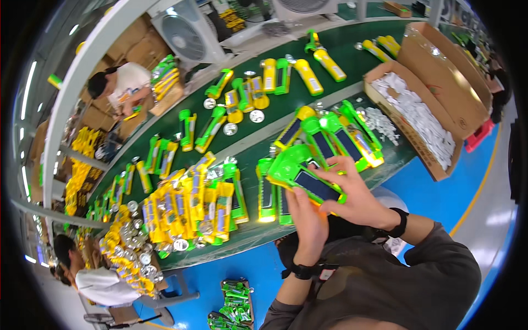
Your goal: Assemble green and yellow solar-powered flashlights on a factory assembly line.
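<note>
Both hands are on a green plastic solar flashlight housing [320,187] with a dark solar panel on its face. My left hand [309,224] supports it from below, fingers wrapped at its lower side. Across the panel end, my right hand [357,192] grips it between thumb and fingers. Just beyond, more green housings with dark panels [347,142] lie side by side on the bench. To the left of the held piece stands another green housing [267,192], with an orange glow at its lower end.
An open cardboard box [410,132] of white parts stands at the right, beside a small pile of white pieces [380,122]. Yellow flashlight bodies [187,201] are heaped at left. A green conveyor [209,157] carries others. Two people [104,283] work at left.
</note>
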The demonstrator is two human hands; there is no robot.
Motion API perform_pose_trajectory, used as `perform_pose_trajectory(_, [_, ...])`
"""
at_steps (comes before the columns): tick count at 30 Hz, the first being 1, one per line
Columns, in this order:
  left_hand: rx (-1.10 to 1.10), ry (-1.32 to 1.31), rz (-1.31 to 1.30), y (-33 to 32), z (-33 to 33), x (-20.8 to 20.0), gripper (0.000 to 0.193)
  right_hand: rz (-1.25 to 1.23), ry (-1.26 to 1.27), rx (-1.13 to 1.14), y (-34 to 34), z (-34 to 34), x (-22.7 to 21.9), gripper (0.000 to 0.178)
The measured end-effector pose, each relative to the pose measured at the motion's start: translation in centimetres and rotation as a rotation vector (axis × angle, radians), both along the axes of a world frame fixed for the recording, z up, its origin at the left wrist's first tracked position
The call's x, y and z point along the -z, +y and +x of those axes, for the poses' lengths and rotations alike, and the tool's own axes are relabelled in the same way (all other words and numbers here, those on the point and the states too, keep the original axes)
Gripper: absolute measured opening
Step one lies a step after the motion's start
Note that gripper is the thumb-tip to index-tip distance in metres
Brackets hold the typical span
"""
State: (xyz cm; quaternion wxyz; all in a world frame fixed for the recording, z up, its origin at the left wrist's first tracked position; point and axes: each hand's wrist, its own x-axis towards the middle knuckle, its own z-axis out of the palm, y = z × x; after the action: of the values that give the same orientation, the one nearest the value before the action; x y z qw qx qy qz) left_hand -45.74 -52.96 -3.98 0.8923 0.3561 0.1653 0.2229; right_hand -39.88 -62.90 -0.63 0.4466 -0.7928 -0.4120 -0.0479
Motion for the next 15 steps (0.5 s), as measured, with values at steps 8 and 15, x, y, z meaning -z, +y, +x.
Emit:
perform_pose_trajectory(8, [0.114, -0.120, -0.033, 1.5, 0.3, 1.4, 0.044, 0.163, 0.561, -0.102, -0.7, 1.6, 0.0, 0.045])
perform_pose_trajectory(15, [0.089, -0.144, -0.009, 1.3, 0.9, 1.5, 0.041, 0.062, 0.412, -0.121, -1.1, 3.9, 0.4, 0.037])
